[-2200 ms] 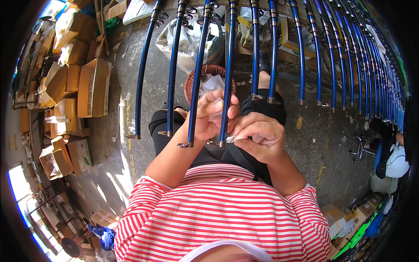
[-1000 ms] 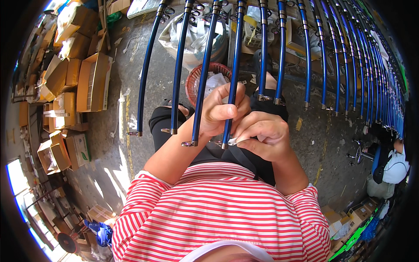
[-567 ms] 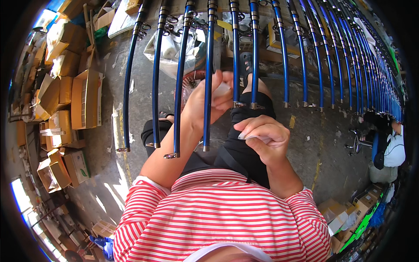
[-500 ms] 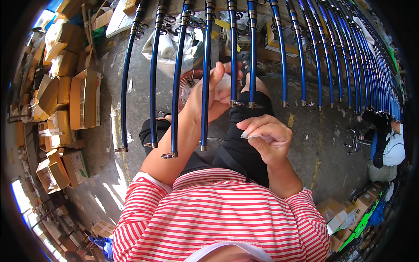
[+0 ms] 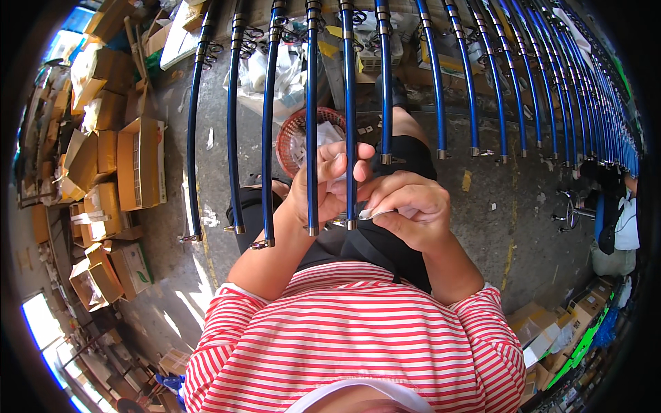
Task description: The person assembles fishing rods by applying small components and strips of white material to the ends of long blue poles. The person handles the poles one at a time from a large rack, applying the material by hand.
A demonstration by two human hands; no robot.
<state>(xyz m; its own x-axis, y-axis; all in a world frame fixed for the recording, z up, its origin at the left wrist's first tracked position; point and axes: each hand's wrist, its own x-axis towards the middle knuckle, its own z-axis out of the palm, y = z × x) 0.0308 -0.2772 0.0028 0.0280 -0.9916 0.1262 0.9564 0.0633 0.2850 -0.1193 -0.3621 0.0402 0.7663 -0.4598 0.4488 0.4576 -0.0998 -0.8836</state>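
My left hand [image 5: 329, 180] is closed round a blue fishing rod section [image 5: 351, 103], with some white material partly showing between its fingers. That rod's metal-ringed end lies beside my right hand [image 5: 412, 206]. Thumb and fingers of the right hand pinch a small whitish flat piece [image 5: 372, 214] against or very near the rod end; its kind is unclear. Another blue rod [image 5: 312, 131] passes in front of my left wrist and fingers. More blue rods [image 5: 266, 158] with silver-ringed ends hang side by side to the left, some with small line guides at the tip.
A long row of blue rods [image 5: 504, 117] extends to the right. A red plastic basket [image 5: 283, 148] with white scraps stands on the floor behind my left hand. Open cardboard boxes [image 5: 141, 165] are piled at left. A person in white [image 5: 625, 224] is at far right.
The rod by my left hand has come toward me, its end now lower. My right hand has moved left to that end, and the two hands are close together.
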